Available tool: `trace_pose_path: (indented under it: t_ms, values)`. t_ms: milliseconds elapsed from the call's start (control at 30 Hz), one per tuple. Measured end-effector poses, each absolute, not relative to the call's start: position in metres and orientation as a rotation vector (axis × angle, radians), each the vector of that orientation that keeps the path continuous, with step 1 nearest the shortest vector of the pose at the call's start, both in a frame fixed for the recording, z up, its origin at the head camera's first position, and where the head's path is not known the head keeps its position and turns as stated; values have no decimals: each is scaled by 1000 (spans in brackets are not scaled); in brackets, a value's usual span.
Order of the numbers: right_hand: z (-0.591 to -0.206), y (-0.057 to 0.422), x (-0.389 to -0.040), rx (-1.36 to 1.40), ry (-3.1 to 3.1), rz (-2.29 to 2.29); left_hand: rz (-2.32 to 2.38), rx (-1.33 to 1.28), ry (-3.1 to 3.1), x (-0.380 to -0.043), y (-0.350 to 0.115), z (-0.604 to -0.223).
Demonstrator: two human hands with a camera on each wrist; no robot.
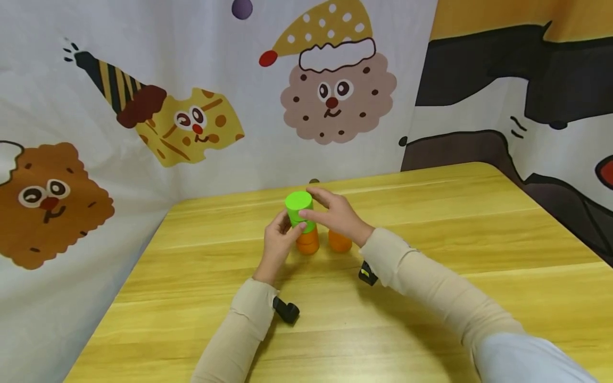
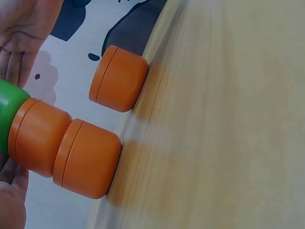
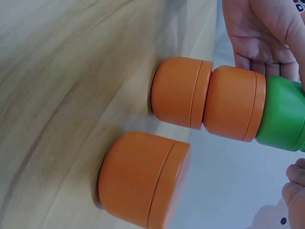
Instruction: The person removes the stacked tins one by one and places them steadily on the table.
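Observation:
A stack of small round lidded jars stands on the table: two orange jars (image 1: 308,243) below, green jars above. My left hand (image 1: 278,236) holds the lower green jar (image 3: 283,112) from the left, its thumb across the front and its fingers round the back. From the right, my right hand (image 1: 337,213) grips the top green jar (image 1: 298,202), with the thumb on its front and the fingers reaching behind. The stack stands upright. In both wrist views, the top jar is cut off by the frame edge.
Another orange jar (image 1: 339,242) stands alone just right of the stack, partly behind my right hand in the head view. The wooden table (image 1: 335,330) meets a cartoon-printed cloth (image 1: 258,154) at its far edge. Black wrist cameras hang below both cuffs.

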State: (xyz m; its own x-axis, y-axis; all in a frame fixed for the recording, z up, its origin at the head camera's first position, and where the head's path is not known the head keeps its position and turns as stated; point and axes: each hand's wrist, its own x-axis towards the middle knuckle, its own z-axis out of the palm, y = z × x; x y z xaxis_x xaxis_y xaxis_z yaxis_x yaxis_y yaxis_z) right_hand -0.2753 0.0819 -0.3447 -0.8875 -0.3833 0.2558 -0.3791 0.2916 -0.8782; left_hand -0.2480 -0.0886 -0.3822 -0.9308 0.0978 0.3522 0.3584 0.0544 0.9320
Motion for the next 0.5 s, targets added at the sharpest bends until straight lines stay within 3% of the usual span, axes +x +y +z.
trace_pose_path:
  t_ms: [500]
  values:
    - [-346,80,-276,-739,2475,-1808,-1972,-458,-2159,-249,-89,-381]
